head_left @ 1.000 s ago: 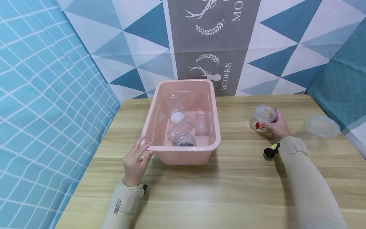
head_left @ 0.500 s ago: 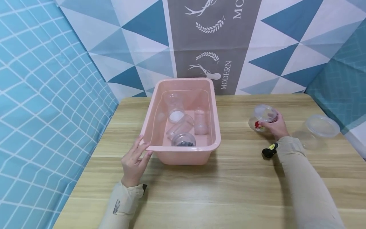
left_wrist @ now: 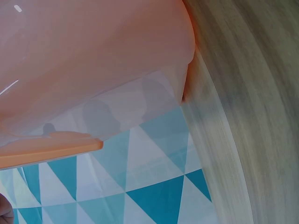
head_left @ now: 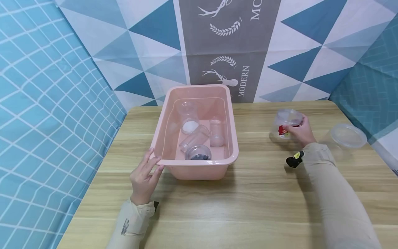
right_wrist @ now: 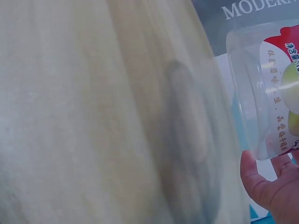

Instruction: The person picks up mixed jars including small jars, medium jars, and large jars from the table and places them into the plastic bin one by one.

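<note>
My right hand (head_left: 302, 132) grips a clear plastic jar (head_left: 287, 117) with a red and white label, thumb on the near side. In the right wrist view the jar (right_wrist: 250, 93) stands apart from its shadow on the table. My left hand (head_left: 144, 181) holds the near left corner of a pink plastic basin (head_left: 199, 171) by its rim, fingers and thumb at the edge. In the left wrist view the basin (left_wrist: 93, 56) fills the upper left, and only a bit of the hand (left_wrist: 5, 212) shows.
Inside the basin lie several clear plastic containers, among them a bottle (head_left: 216, 133), a tilted jar (head_left: 195, 139) and a round jar (head_left: 198, 153). Another clear tub (head_left: 348, 136) stands at the right on the wooden table (head_left: 236, 214). Patterned cloth (head_left: 161, 45) rises behind.
My right hand has raised the labelled jar slightly off the table. My left hand stays on the basin's corner, and the whole view has shifted a little.
</note>
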A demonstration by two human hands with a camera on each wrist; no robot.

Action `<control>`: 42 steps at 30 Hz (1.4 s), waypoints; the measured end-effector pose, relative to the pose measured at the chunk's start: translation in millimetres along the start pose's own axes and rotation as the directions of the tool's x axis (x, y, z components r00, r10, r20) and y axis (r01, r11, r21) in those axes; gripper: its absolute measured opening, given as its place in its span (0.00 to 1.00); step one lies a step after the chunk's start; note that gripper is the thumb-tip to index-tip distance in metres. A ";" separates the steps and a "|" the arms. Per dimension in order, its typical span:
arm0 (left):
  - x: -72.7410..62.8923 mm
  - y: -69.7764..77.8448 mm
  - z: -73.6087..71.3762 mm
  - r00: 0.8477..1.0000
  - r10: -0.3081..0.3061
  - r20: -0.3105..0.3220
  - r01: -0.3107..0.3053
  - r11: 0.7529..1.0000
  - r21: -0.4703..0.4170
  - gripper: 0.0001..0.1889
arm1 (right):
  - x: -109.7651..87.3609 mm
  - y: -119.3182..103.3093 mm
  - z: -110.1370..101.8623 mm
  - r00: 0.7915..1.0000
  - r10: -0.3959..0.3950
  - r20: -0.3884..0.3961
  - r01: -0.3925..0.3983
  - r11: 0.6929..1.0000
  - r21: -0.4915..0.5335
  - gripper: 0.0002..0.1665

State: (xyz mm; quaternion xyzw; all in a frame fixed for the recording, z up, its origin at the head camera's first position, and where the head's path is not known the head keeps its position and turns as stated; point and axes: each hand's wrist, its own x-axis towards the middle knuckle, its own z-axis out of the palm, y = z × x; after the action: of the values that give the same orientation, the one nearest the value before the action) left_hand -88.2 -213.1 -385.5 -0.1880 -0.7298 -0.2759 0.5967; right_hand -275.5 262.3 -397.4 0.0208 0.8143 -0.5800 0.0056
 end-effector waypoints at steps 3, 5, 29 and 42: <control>0.7 -0.1 0.9 1.000 0.005 -0.014 -0.005 1.000 -0.004 0.25 | -0.2 -7.5 -3.2 1.000 -0.015 0.019 0.015 1.000 -0.012 0.51; 1.0 0.0 1.3 1.000 0.008 -0.017 -0.008 1.000 -0.008 0.25 | -0.5 -12.9 -5.1 0.999 -0.028 0.028 0.029 1.000 -0.004 0.51; 1.2 -0.2 -1.8 1.000 0.015 0.001 -0.015 1.000 0.005 0.25 | 3.2 -103.2 -10.2 0.980 -0.179 0.084 0.187 0.977 -0.102 0.51; 1.0 0.9 -0.9 1.000 0.003 0.005 -0.003 1.000 0.004 0.25 | 1.4 -152.5 -2.0 0.940 -0.248 0.235 0.309 0.911 -0.273 0.54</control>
State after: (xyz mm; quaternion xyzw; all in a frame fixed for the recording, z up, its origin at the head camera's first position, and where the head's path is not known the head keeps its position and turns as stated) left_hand -87.1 -213.0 -384.2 -0.1887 -0.7316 -0.2730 0.5955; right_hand -283.0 214.5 -252.8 -0.1543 0.8843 -0.4407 0.0054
